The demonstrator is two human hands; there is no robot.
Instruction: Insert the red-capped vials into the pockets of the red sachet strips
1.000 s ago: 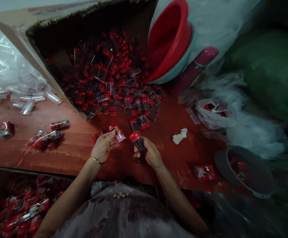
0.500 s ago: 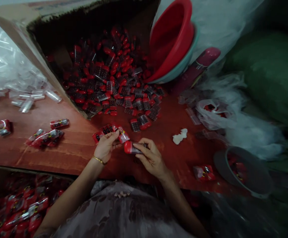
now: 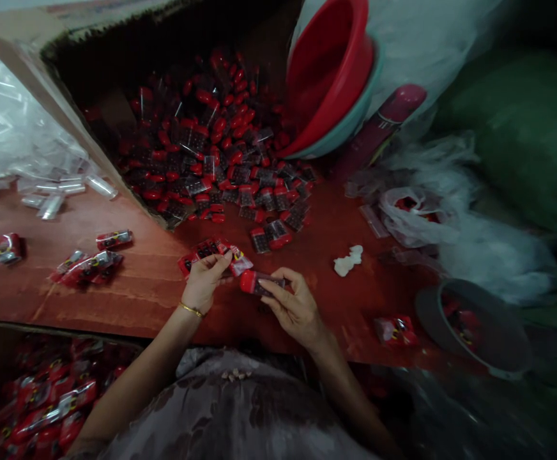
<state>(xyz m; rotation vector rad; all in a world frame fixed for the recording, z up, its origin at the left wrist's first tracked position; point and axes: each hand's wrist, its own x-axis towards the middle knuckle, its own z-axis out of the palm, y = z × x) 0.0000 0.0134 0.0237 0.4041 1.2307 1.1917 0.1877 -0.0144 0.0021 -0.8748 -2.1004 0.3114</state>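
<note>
Your right hand [image 3: 294,308] pinching a red-capped clear tube [image 3: 258,282] lying sideways, dark-gridded inside, your left hand [image 3: 205,281] gripping printed red sleeves [image 3: 211,250], above the counter [image 3: 135,287].

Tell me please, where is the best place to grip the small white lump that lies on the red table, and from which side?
Probably from above, pinching across the narrow middle of the white lump. It lies flat and alone on the red table, long from lower left to upper right, with bare surface on every side, so two fingers can close on its long sides. The right hand is nearer to it.
</note>
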